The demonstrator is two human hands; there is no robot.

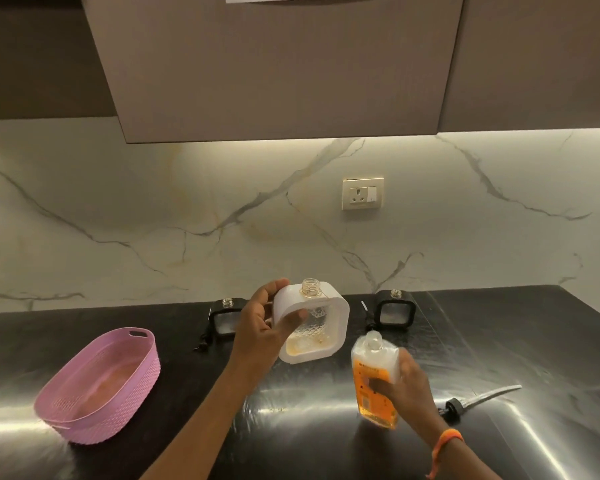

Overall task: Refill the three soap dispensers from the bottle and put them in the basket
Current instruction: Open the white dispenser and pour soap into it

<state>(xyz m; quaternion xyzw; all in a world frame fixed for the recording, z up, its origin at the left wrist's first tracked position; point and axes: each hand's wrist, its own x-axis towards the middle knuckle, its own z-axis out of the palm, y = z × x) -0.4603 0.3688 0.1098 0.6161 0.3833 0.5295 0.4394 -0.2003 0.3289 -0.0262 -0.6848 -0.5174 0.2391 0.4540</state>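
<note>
My left hand (262, 327) grips the white soap dispenser (312, 327) by its left side, thumb across the clear textured front panel, fingers wrapped behind the frame. It is held up off the black countertop (291, 410), roughly upright with a slight tilt, its open threaded neck (310, 287) on top with no pump fitted. A thin layer of orange liquid sits at the bottom inside.

My right hand (400, 384) holds the refill bottle (374, 379), fingers curled round its right side and front. Bottle is uncapped, mouth pointing up and away from me, orange soap filling the lower part, upper part looks pale. Its base is at or just above the countertop; I cannot tell if it touches. It is just right of the white dispenser and lower, not over the neck. An orange thread band (445, 443) is on my right wrist.

Two black dispensers stand at the back against the marble wall (153, 220), both with open necks: left black dispenser (224, 318) partly hidden behind my left hand, right black dispenser (394, 311) beyond the bottle. A dark pump piece (203, 337) lies beside the left one.

Pink basket (99, 386) sits well to the left, tilted toward me, no dispensers in it. A black pump head with tube (478, 400) lies on the countertop right of my right hand. Wall socket (362, 193) above.
</note>
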